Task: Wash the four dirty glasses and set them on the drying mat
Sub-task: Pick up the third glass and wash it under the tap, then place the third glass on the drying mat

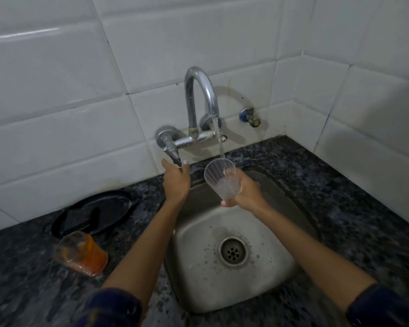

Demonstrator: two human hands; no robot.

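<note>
Your right hand (246, 192) is wrapped around a clear ribbed plastic glass (222, 180), fingers closed on its lower half, tilting its mouth up and back under the stream of water (220, 147). Your left hand (176, 180) reaches to the lever handle (173, 155) of the chrome wall tap (198, 100), thumb and fingertips around the lever's tip; how tightly they close on it you cannot tell. The glass hangs above the back rim of the stainless steel sink (222, 279). To the left on the dark speckled stone bench (352, 197) stand an upturned clear glass over an orange one (81, 254), with a black round pan (92, 213) behind them.
</note>
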